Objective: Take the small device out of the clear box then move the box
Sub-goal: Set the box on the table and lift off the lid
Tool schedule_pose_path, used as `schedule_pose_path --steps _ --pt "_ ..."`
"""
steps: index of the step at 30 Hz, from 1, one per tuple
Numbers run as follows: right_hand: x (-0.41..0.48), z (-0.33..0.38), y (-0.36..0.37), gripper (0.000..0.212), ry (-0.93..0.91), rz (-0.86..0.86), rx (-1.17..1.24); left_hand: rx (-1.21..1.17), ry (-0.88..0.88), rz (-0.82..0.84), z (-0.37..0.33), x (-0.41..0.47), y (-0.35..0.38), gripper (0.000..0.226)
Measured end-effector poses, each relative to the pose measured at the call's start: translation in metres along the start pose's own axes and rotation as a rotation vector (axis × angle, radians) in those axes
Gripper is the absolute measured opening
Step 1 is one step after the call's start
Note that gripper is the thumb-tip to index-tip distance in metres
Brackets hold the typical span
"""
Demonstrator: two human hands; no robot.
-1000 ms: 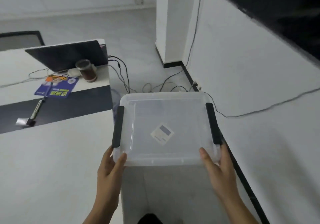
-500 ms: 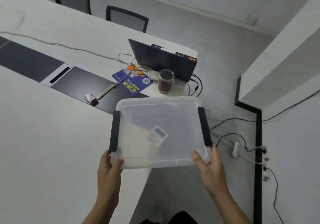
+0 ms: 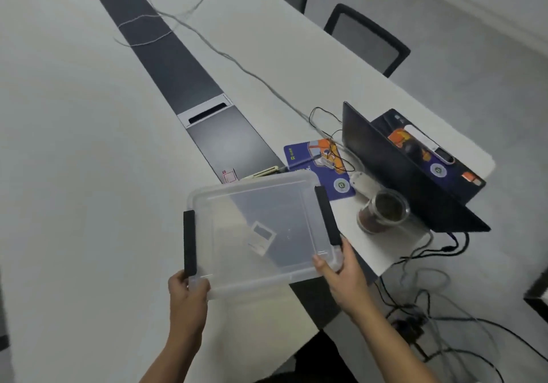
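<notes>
Clear box (image 3: 261, 231) between left hand (image 3: 188, 293) and right hand (image 3: 341, 279), near corners gripped.

Both hands, left hand (image 3: 187, 293) and right hand (image 3: 341, 276), hold the clear box (image 3: 258, 231) by its near corners above the white bench (image 3: 74, 145).

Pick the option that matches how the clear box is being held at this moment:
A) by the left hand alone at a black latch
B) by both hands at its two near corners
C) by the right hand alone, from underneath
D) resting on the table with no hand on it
B: the left hand grips the near left corner of the clear box and the right hand grips the near right corner.
</notes>
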State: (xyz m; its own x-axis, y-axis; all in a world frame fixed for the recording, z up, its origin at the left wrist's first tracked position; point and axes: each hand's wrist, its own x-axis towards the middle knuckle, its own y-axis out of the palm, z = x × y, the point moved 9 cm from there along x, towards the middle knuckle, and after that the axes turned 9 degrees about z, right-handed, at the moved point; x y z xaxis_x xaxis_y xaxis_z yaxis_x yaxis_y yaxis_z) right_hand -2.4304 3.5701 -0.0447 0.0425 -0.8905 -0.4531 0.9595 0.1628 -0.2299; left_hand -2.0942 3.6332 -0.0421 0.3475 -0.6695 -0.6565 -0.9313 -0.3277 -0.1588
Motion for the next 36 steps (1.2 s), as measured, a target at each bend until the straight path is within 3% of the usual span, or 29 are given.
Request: schedule_pose_path --steps 8,13,17,22,30,36 --pt "0.067 0.003 0.011 0.103 0.088 0.137 -0.163 0.065 -0.025 -0.114 0.008 0.031 0.004 0.051" --pt "0.075 -0.005 0.014 0.096 0.129 0.127 -0.191 0.167 0.011 -0.105 0.0 0.046 -0.004 0.049" --pt "0.087 0.01 0.01 0.062 0.088 0.076 -0.254 0.326 0.111 -0.198 -0.027 0.056 -0.011 0.05" --pt "0.095 0.032 0.011 0.061 0.008 -0.073 -0.43 0.358 0.164 -0.281 -0.039 0.056 -0.007 0.048" --pt "0.094 0.027 0.013 0.066 -0.026 -0.162 -0.551 0.364 0.225 -0.344 -0.031 0.061 -0.011 0.054" --pt "0.095 0.026 0.009 0.073 -0.02 -0.167 -0.472 0.215 0.176 -0.421 -0.026 0.061 -0.022 0.048"
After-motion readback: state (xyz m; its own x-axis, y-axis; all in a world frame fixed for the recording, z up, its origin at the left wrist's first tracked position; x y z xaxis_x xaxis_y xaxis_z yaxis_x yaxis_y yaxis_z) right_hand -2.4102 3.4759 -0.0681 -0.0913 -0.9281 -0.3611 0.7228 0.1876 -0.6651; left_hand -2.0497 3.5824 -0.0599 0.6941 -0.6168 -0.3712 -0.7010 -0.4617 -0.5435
